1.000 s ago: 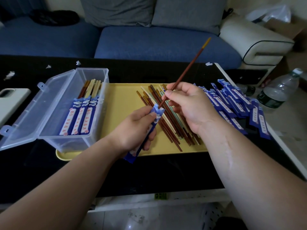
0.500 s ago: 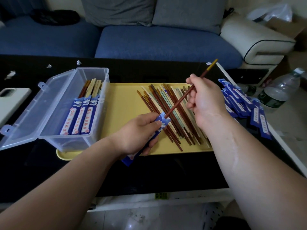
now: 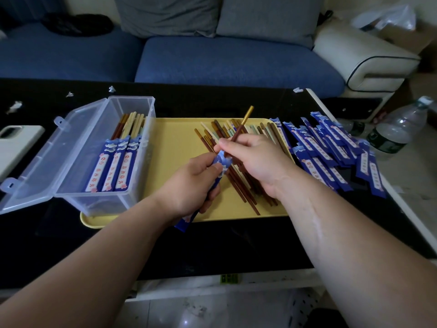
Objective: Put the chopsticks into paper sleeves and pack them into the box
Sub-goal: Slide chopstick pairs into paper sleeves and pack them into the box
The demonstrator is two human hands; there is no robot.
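Observation:
My left hand (image 3: 189, 185) grips a blue paper sleeve (image 3: 218, 166) over the yellow tray (image 3: 172, 147). My right hand (image 3: 255, 162) pinches a brown chopstick with a gold end (image 3: 243, 121), its lower part inside the sleeve's mouth. A heap of loose chopsticks (image 3: 241, 185) in brown, cream and green lies on the tray beneath both hands. The clear plastic box (image 3: 78, 171) stands open at the left, holding three sleeved pairs (image 3: 113, 166). Several empty blue sleeves (image 3: 331, 152) are piled to the right of the tray.
A white phone case (image 3: 16, 143) lies at the far left of the black table (image 3: 212, 245). A plastic water bottle (image 3: 397, 129) stands beyond the table's right edge. A blue sofa (image 3: 212, 58) runs behind the table. Small paper scraps dot the back.
My right hand has slid down the chopstick toward my left hand, pushing it deeper into the sleeve; less of the stick sticks out above.

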